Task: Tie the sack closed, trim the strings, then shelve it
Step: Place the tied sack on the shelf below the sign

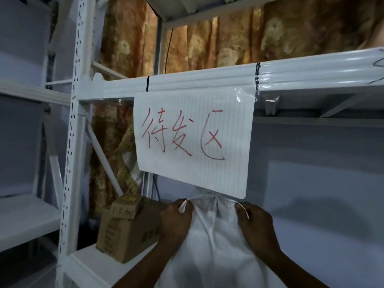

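Two hands hold one white sack (216,242) at six o'clock, standing upright at the front of the rack's (71,142) lower shelf (87,265). At eight o'clock a closed cardboard box (124,227) sits on that shelf just left of the sack; its contents are hidden. The left hand (176,221) pinches the sack's upper left corner, fingers closed on cloth. The tied neck (208,197) meets the paper sign (195,142) hanging at twelve o'clock. The right hand (256,223) grips the upper right corner.
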